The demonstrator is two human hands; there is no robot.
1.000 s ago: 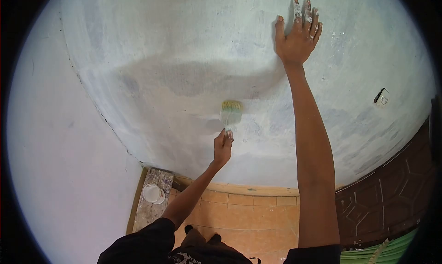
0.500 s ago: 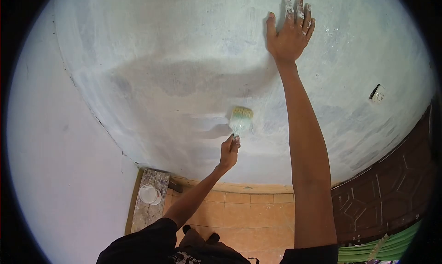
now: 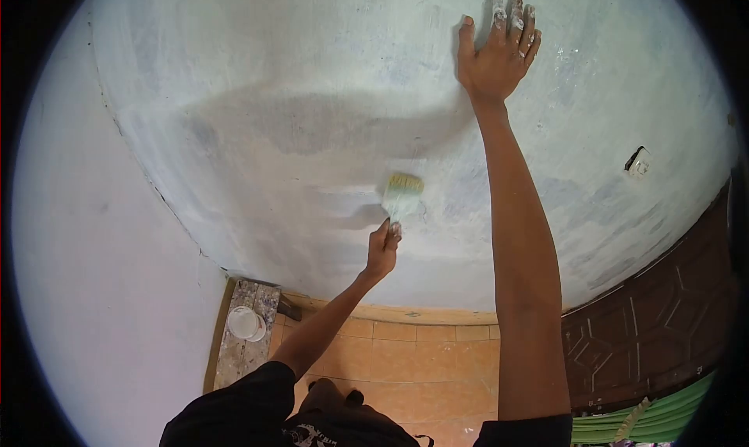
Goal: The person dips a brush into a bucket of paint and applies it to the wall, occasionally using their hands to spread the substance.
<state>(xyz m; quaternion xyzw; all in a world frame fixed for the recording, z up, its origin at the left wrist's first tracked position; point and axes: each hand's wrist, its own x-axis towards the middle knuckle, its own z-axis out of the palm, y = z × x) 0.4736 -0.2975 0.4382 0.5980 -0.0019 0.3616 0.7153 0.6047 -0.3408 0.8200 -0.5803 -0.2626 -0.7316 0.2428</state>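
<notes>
Head view: the left hand [image 3: 381, 253] is closed around the handle of a paintbrush [image 3: 402, 194], whose bristles press against the wall [image 3: 296, 72] just below a darker, damp-looking band. The right hand [image 3: 496, 54] lies flat on the wall higher up and to the right. Its paint-flecked fingers [image 3: 499, 14] are spread and hold nothing, and the arm is stretched straight as a brace.

Over the last second the brush has slid a little right and down, then come partly back left and up. This is a short back-and-forth stroke over one patch. The right hand has hardly shifted against the wall. The stroke is working the pale strip under the dark band, and the wall around it looks streaky and uneven.

Down at the near left, a white paint tub [image 3: 243, 322] sits on a spattered board [image 3: 248, 355] in the corner, well apart from both hands, on the orange tiled floor [image 3: 421, 369]. A wall socket [image 3: 638, 162] shows at the right, above a dark carved door [image 3: 655, 322].
</notes>
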